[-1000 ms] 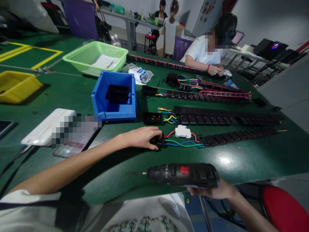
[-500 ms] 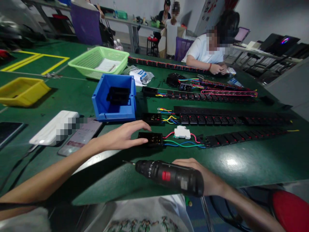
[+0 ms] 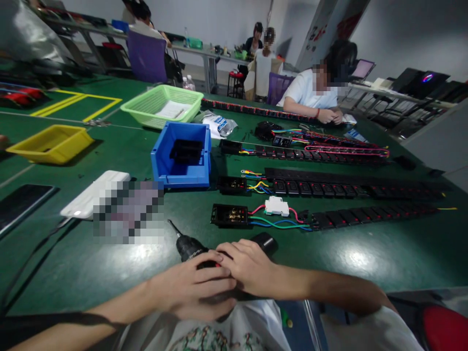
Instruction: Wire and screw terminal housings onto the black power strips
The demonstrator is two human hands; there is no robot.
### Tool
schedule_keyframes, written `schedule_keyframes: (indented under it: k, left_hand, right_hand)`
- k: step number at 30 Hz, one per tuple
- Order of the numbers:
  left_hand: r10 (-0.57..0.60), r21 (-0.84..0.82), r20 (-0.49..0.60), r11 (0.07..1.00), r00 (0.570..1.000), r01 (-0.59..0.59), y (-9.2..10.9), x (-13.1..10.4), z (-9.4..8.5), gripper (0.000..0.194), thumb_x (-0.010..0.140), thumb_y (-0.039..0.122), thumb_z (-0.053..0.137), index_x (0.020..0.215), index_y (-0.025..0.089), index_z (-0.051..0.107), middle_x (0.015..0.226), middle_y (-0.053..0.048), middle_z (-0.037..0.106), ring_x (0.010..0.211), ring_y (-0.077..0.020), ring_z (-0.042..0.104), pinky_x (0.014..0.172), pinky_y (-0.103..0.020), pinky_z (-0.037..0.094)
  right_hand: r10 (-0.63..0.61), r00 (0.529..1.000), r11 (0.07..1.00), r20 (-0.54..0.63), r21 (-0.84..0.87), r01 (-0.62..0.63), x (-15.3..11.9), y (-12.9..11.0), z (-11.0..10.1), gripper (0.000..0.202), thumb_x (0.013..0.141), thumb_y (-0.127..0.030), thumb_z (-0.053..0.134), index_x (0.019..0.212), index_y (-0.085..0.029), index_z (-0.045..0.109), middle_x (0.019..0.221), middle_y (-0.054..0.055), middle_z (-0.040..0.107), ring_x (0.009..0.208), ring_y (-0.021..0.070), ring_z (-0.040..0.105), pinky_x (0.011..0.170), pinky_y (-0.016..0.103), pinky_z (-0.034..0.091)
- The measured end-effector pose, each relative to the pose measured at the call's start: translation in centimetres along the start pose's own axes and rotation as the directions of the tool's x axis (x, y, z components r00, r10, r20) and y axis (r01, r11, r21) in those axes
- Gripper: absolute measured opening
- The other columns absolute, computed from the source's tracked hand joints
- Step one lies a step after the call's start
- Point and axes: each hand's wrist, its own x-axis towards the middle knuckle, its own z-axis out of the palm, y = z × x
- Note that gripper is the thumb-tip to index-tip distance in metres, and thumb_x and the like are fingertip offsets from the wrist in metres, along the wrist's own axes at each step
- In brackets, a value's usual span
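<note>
The work looks partly done, with the wiring further along than the closing up. A drill (image 3: 190, 248) lies by the near edge of the desk (image 3: 91, 263), left of the middle, its bit aimed toward the far left corner. The left hand (image 3: 203, 285) and the right hand (image 3: 250, 265) both lie over its body, the fingers overlapping; they hide so much of it that the view does not show how firmly either grip closes around it, or whether one merely rests. Beyond them, the near box (image 3: 230, 214) sits uncovered with its brass contacts showing. Coloured wires (image 3: 280, 225) run from it to the near strip (image 3: 358, 217), the red one by way of a white block (image 3: 277, 206), so that joining appears made; a cover seems to be lacking. Whether any screws are already in is too small to tell. Farther toward the desk's far edge, the second box (image 3: 232, 185) is uncovered too, and beside it some ring ends (image 3: 244, 172) lie loose, so that one seems less finished. The third box (image 3: 231, 146) is wired to its strip as well. Black parts (image 3: 187, 150) remain in the blue bin (image 3: 181, 179), left of the boxes.
</note>
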Motion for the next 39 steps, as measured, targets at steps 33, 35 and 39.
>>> schedule_keyframes:
  k: [33, 35, 39]
  left_hand:
    - [-0.348, 0.374, 0.436, 0.909, 0.830, 0.185, -11.5, 5.2, 2.6, 0.066, 0.093, 0.055, 0.045, 0.144, 0.016, 0.035, 0.144, -0.013, 0.045, 0.136, -0.0274, 0.037, 0.108, -0.040, 0.034]
    - [-0.349, 0.397, 0.422, 0.901, 0.837, 0.175, -11.6, 5.4, 2.7, 0.066, 0.093, 0.053, 0.047, 0.143, 0.012, 0.037, 0.142, -0.015, 0.047, 0.134, -0.0277, 0.039, 0.106, -0.039, 0.036]
    - [-0.336, 0.444, 0.386, 0.884, 0.859, 0.147, -12.1, 6.1, 2.5, 0.064, 0.093, 0.051, 0.049, 0.142, 0.011, 0.041, 0.145, -0.017, 0.043, 0.136, -0.0309, 0.035, 0.108, -0.044, 0.033]
  right_hand:
    - [0.491, 0.725, 0.871, -0.484, 0.250, -0.423, -7.7, 17.1, -1.0, 0.072, 0.071, -0.053, 0.076, 0.131, -0.021, 0.051, 0.117, 0.010, 0.053, 0.107, 0.0252, 0.055, 0.089, 0.040, 0.050]
    - [0.450, 0.729, 0.892, -0.516, 0.216, -0.398, -7.5, 17.5, -0.9, 0.071, 0.071, -0.052, 0.076, 0.130, -0.020, 0.053, 0.117, 0.011, 0.050, 0.109, 0.0254, 0.053, 0.092, 0.041, 0.049]
    - [0.355, 0.757, 0.926, -0.549, 0.098, -0.364, -6.8, 19.1, -1.1, 0.069, 0.073, -0.054, 0.073, 0.128, -0.019, 0.054, 0.116, 0.011, 0.049, 0.110, 0.0261, 0.052, 0.093, 0.042, 0.048]
